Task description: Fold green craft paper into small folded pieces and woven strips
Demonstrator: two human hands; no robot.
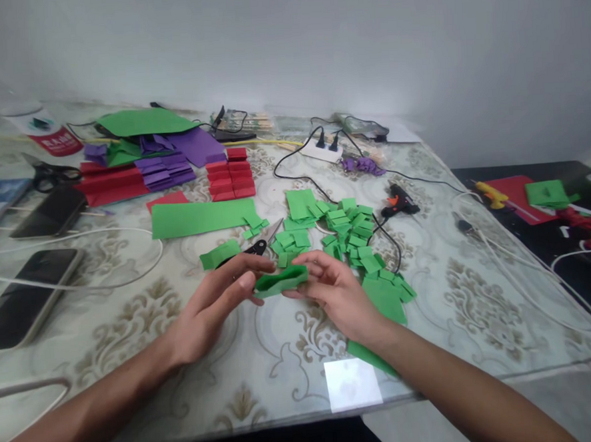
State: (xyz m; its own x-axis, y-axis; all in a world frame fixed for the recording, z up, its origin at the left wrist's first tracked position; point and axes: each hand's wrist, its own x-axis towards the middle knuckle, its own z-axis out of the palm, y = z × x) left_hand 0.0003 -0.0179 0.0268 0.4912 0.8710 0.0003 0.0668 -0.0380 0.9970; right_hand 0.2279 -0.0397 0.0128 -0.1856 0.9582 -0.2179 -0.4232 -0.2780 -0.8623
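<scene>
My left hand [215,306] and my right hand [332,292] meet over the middle of the table, both pinching a folded green paper piece [279,281] between fingertips, one hand at each end. Just behind it lie black-handled scissors [259,244] and a loose green folded strip [220,253]. A heap of several small green paper squares [346,228] spreads beyond and to the right of my right hand. A larger green sheet [383,299] lies under my right wrist.
A long green paper strip [200,217], red folded stacks [230,175] and purple paper [165,169] lie farther back. A black glue gun [398,201] and power strip [324,151] sit right of centre. Two phones [27,297] with cables lie at left. The patterned table [480,290] ends at right.
</scene>
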